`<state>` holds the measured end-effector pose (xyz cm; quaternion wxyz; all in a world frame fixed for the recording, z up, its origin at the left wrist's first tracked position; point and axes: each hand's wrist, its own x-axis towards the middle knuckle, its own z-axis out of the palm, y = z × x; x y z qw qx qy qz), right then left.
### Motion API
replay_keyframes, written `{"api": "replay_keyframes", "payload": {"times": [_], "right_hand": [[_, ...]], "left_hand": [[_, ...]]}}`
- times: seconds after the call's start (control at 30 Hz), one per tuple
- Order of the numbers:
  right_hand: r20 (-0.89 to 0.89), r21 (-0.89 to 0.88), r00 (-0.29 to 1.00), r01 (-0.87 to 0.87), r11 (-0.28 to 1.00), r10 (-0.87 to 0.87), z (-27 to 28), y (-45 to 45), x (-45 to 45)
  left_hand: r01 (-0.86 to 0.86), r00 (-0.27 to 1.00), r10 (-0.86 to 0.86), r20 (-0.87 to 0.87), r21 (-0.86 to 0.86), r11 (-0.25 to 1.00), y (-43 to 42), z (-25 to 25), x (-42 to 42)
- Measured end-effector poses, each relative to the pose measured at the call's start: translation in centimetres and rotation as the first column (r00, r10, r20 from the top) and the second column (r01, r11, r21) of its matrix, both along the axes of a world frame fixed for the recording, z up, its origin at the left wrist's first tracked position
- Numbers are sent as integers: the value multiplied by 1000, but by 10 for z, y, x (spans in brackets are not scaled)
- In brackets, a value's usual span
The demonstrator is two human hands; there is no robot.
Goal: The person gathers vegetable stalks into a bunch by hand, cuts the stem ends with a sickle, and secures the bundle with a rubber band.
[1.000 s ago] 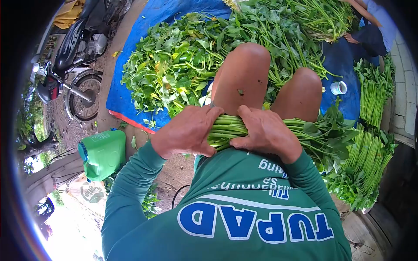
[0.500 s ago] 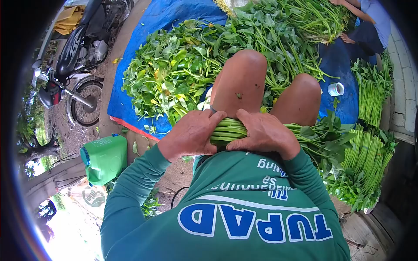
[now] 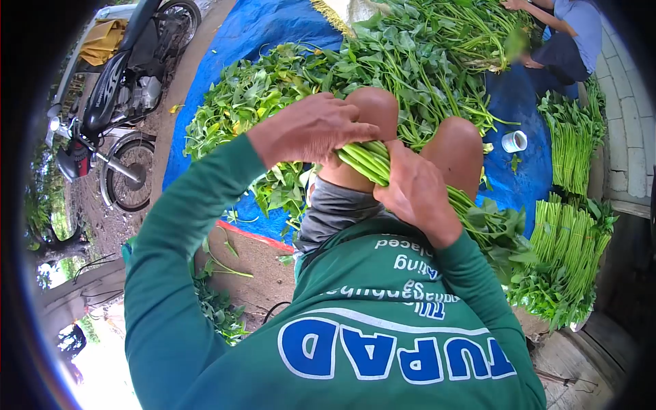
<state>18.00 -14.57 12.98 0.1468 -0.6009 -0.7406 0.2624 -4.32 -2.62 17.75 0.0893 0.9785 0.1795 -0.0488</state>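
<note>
A bundle of water spinach (image 3: 364, 162) lies slantwise above my lap, stem ends up at the left and leaves trailing toward the lower right. My right hand (image 3: 420, 195) is wrapped round the stems at their middle. At the cut-end side, my left hand (image 3: 316, 130) bends over the bundle, its fingers against the top stems; its thumb is hidden. Whether a tie or band is round the stems cannot be made out.
Loose water spinach (image 3: 253, 96) is heaped on a blue tarp (image 3: 263, 24) beyond my knees. Tied bundles (image 3: 570, 236) stand at the right, near a white cup (image 3: 514, 141). Another person (image 3: 574, 34) sits at the far right. A motorcycle (image 3: 113, 89) is parked at the left.
The bundle has tilted, its stem ends rising away from my waist. My left hand has moved up and turned over the stem ends; my right hand has shifted slightly right, still gripping.
</note>
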Motion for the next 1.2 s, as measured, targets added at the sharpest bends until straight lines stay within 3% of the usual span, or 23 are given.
{"api": "replay_keyframes", "payload": {"times": [0.07,0.13,0.2,0.27,0.3,0.37,0.4,0.47,0.5,0.57,0.6,0.63,0.67,0.7,0.73,0.83,0.87,0.9,0.93,1.0,1.1,1.17,1.2], "right_hand": [[4,181,1000,14,983,-15,-9,3,-2],[5,336,1000,21,941,-24,-19,-7,-5],[-22,-5,1000,-1,1000,1,-23,1,-2],[-68,-257,998,-29,966,12,-3,17,5],[-163,-248,987,-50,968,9,0,22,12],[-328,-229,945,-66,971,-13,6,28,34],[-322,-262,945,-43,964,-46,18,26,46],[-331,-269,941,-27,963,-66,53,43,56],[-470,-230,881,-57,971,-59,64,45,54],[-712,-127,702,-131,983,2,87,45,44],[-676,-43,735,-111,993,53,110,47,37],[-633,43,768,-90,995,96,133,49,31],[-415,334,893,-31,942,176,153,56,21],[-369,468,911,8,884,187,174,64,6],[-304,595,925,-2,803,228,193,69,-7],[-186,796,897,-101,596,401,236,82,-51],[-217,802,859,-114,586,464,241,73,-58],[-245,808,815,-129,576,526,246,64,-65],[-287,760,817,-123,638,500,231,50,-60],[-367,651,823,-107,751,434,200,25,-49],[-451,122,850,-243,962,272,117,-39,5],[-479,-291,870,-288,912,122,61,-88,40],[-509,-334,859,-249,909,48,48,-105,55]], "left_hand": [[32,998,-32,-63,8,999,15,-3,2],[36,999,-36,-2,20,999,14,-16,-4],[8,998,-13,59,89,996,14,-30,-8],[-45,973,2,231,179,983,-1,-2,-5],[-69,945,-16,328,248,966,-12,27,-2],[-167,914,158,375,-8,986,-54,43,-7],[-199,865,294,405,-262,944,-73,31,-4],[-131,648,544,533,-625,769,-96,-11,25],[-41,510,652,561,-742,670,-95,-11,40],[211,240,818,524,-850,483,-89,7,66],[349,134,879,457,-852,390,-82,26,75],[359,112,901,419,-863,357,-74,42,81],[384,-77,862,501,-783,489,-60,69,92],[367,-256,782,568,-692,622,-46,96,102],[300,-244,700,671,-635,712,-32,132,91],[78,38,579,814,-580,811,-35,223,31],[-20,126,544,830,-546,837,-38,243,16],[-150,298,440,847,-414,898,-42,262,4],[-256,440,439,783,-359,897,-45,264,-4],[-177,571,472,671,-461,870,-45,242,-6],[-42,722,546,425,-761,648,-75,134,24],[31,776,569,273,-917,397,-104,37,57],[63,780,581,233,-952,298,-112,16,73]]}}
